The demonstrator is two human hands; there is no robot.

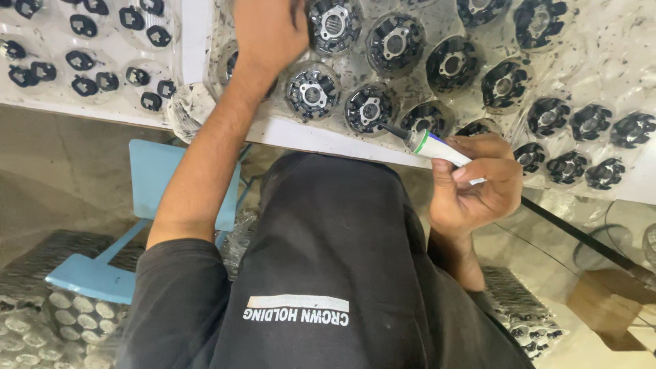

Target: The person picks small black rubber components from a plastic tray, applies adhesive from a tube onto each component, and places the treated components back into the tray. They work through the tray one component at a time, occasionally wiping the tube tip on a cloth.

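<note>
White surface (321, 137) is carrying trays of black round parts, so I'm pressing my left hand (270, 31) on one w/ fingers hidden, right hand (475, 181) gripping a white-green tool (437, 147), tip aiming at a part (370, 109).

Light-blue plastic stool (102, 273) at lower left — clear bags of small round metal discs (72, 321) beneath; white tray of small black clips (89, 55) upper left; brown cardboard box (608, 307) lower right.

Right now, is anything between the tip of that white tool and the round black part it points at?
Nothing visible. The tool, in the right hand, has its dark tip beside a black part at the table's near edge. The left hand rests on another part further left.
</note>
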